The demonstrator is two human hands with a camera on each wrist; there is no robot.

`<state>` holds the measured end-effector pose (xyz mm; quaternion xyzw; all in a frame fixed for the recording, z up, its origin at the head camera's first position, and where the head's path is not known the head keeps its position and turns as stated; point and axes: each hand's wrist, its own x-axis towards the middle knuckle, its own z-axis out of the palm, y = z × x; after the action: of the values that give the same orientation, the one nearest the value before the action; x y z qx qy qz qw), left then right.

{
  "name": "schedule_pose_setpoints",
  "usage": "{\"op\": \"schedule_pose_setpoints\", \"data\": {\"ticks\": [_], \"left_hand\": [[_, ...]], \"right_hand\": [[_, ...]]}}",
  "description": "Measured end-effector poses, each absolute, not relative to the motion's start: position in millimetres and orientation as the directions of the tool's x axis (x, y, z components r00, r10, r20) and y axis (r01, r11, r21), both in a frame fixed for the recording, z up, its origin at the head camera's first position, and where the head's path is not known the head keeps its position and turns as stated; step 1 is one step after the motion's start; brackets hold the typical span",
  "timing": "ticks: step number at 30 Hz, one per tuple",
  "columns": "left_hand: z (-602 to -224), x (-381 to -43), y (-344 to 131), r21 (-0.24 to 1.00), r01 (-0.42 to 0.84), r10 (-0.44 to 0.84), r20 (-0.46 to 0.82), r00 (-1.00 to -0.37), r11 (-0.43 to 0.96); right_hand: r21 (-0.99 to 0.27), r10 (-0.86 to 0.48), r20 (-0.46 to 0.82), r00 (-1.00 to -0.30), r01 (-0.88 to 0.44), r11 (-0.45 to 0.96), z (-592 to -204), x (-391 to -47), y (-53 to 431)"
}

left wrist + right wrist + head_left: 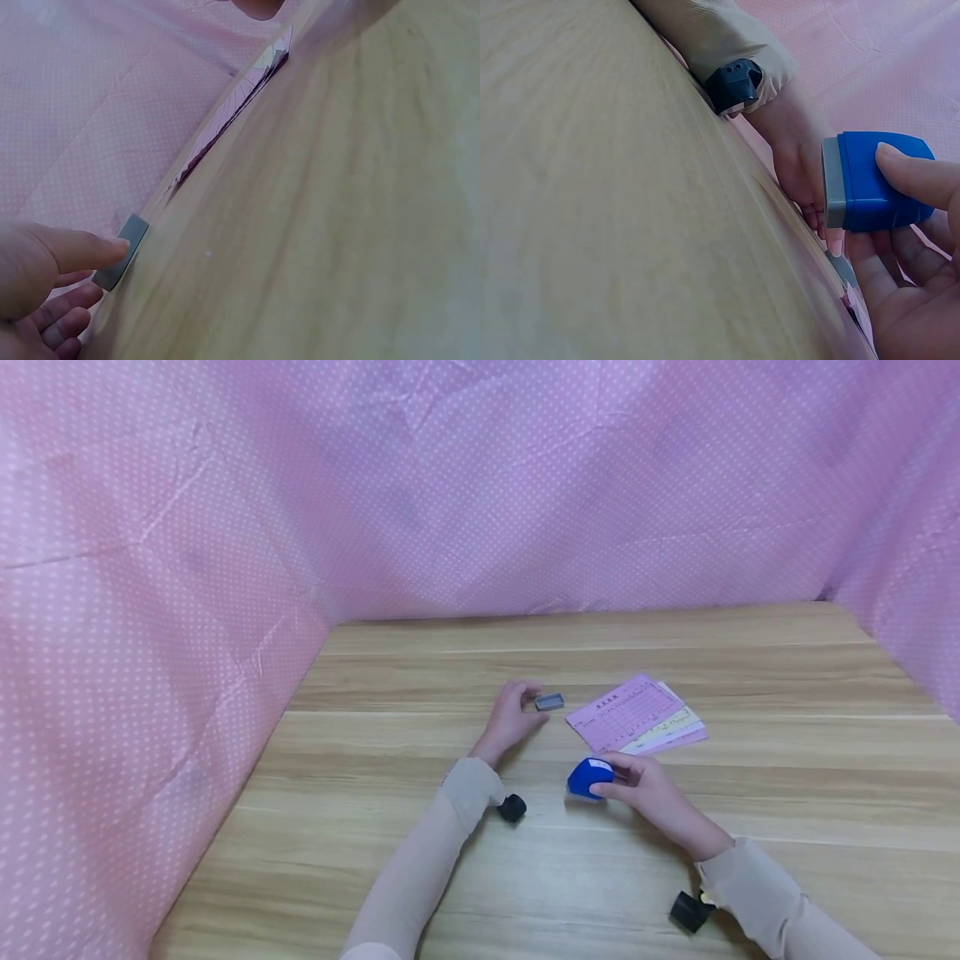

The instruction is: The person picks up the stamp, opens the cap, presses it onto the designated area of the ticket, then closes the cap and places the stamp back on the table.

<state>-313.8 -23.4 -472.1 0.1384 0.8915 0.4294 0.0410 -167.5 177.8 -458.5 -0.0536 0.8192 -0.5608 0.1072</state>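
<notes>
My right hand [637,785] grips a blue self-inking stamp [877,180] between thumb and fingers, held just above the table. The stamp has a grey lower edge in the right wrist view and a white label in the head view. Farther back, my left hand [513,718] is at the left end of a small grey rectangular stamp cap [550,702] on the wood. Its thumb and index finger are spread around that end, and the thumb overlaps the cap [121,255] in the left wrist view. The cap's hollow side faces up.
Fanned pink, yellow and white printed forms [626,714] lie right of the cap, beyond the stamp. The wooden table [420,668] meets pink dotted cloth [525,510] at the back and sides. Black wrist cameras [512,808] hang at both cuffs.
</notes>
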Motion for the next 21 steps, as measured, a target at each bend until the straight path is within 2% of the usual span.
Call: {"op": "schedule_pose_setpoints", "data": {"ticks": [11,21], "left_hand": [[-473.2,-315.7,-22.3,0.728,0.286,0.310,0.107,-0.945,0.623],[-471.8,-314.9,-19.7,0.713,0.270,0.291,0.096,-0.952,0.648]], "right_hand": [[-0.935,-0.220,-0.124,-0.968,0.039,0.354,-457.8,-166.8,178.0],[-0.937,-0.225,-0.116,-0.967,0.032,0.348,-459.0,-167.4,178.3]]}}
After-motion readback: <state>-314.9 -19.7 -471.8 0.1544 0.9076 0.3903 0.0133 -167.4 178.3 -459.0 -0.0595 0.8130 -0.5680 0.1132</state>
